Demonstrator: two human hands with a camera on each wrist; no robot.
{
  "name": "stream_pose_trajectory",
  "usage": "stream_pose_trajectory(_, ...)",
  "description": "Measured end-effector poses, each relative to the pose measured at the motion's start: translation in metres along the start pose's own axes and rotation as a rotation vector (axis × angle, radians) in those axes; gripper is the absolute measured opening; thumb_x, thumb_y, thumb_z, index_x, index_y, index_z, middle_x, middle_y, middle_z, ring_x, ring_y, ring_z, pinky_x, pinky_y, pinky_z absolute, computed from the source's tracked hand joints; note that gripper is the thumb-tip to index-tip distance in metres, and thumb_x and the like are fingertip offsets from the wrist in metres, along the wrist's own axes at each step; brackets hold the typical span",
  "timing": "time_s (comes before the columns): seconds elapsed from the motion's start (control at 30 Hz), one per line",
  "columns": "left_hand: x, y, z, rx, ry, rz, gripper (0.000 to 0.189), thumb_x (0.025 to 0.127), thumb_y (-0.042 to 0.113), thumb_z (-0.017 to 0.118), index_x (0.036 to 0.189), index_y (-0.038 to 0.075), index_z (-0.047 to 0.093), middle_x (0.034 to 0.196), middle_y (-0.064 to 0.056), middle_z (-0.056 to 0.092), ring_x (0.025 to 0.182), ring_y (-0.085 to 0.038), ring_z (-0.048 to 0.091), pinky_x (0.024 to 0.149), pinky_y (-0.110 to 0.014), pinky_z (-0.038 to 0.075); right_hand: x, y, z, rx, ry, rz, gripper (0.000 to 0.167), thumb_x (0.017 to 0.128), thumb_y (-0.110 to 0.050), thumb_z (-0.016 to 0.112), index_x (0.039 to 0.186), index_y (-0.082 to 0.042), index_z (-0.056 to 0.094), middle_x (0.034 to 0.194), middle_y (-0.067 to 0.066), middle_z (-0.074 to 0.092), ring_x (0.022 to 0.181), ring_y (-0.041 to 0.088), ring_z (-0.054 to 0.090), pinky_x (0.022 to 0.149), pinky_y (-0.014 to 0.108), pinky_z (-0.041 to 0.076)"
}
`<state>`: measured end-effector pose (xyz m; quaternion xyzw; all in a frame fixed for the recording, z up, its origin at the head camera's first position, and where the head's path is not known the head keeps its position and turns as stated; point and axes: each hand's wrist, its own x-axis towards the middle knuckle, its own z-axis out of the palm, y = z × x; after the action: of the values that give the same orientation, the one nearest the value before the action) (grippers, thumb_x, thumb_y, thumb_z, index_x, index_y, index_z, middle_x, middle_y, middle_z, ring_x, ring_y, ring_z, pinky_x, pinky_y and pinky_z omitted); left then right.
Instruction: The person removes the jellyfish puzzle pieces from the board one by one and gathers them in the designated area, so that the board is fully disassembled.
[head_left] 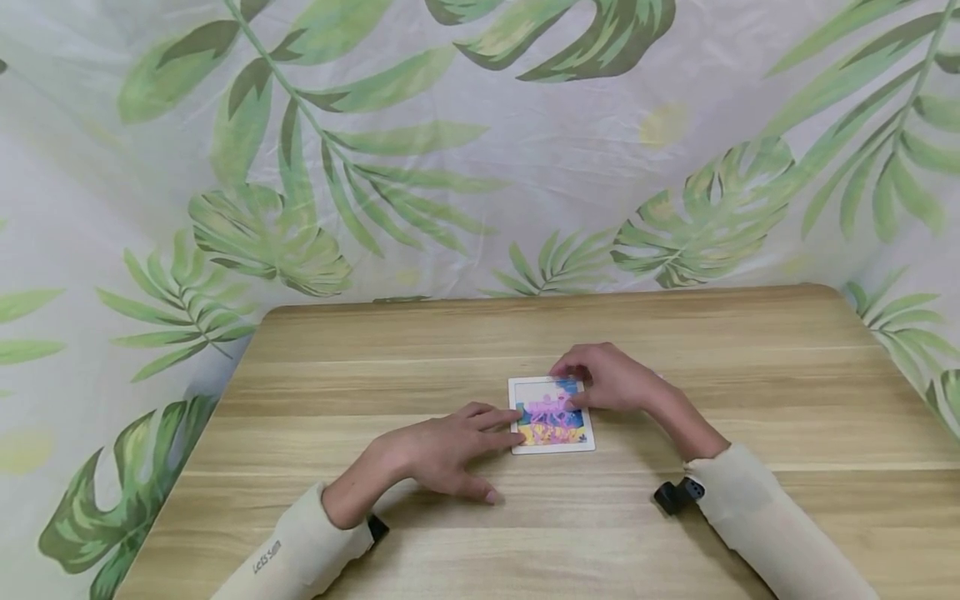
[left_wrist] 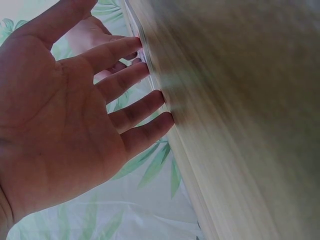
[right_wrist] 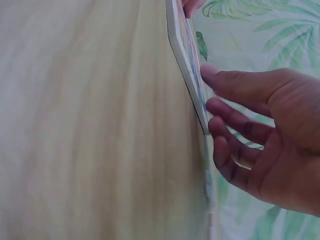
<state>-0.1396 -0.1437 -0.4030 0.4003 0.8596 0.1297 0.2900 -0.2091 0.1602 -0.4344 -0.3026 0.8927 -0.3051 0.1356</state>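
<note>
A square picture board (head_left: 551, 450) with a white border lies on the table. Its face carries a colourful print in pink, blue and yellow. Over its left edge reach the spread fingers of my left hand (head_left: 450, 450), touching the picture, with the thumb on the table side. At the upper right corner is my right hand (head_left: 617, 379), its fingers curled and its thumb on the picture. In the right wrist view the thumb and fingertips of the right hand (right_wrist: 280, 120) meet the board (right_wrist: 184, 65) near its end. Whether they pinch anything there is hidden.
The wood-grain table (head_left: 360, 358) has rounded far corners. Behind it hangs a pale cloth (head_left: 555, 150) printed with green leaves. A small black device (head_left: 678, 496) is strapped at the right wrist, and part of another shows at the left wrist.
</note>
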Motion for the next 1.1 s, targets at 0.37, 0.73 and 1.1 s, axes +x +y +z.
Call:
stream_pose_trajectory(0.37,0.000,0.001,0.000,-0.009,-0.005,-0.019,0.076,0.101,0.048,0.073,0.167,0.025,0.042,0.181,0.007,0.021,0.165,-0.024,0.021,0.123,-0.054,0.043,-0.013,-0.009,-0.003,-0.059,0.036,0.086,0.037,0.087,-0.014,0.091,0.122,-0.009,0.079,0.115,0.004,0.080,0.102,0.019,0.072,0.093,0.042,0.061)
stream_pose_trajectory(0.73,0.001,0.000,0.000,-0.001,-0.004,-0.014,0.077,0.101,0.047,0.073,0.167,0.023,0.042,0.181,0.004,0.021,0.164,-0.027,0.022,0.123,-0.055,0.043,-0.010,-0.015,-0.002,-0.082,0.030,0.091,0.049,0.083,-0.012,0.093,0.128,-0.005,0.077,0.118,0.004,0.081,0.105,0.021,0.073,0.095,0.044,0.061)
stream_pose_trajectory(1.1,0.001,0.000,0.001,-0.004,-0.006,-0.006,0.076,0.101,0.048,0.072,0.167,0.023,0.043,0.180,0.004,0.023,0.164,-0.026,0.023,0.123,-0.054,0.043,-0.001,-0.010,0.000,-0.062,0.006,0.066,0.052,0.078,-0.009,0.096,0.126,-0.005,0.076,0.098,0.000,0.072,0.085,0.015,0.056,0.080,0.031,0.050)
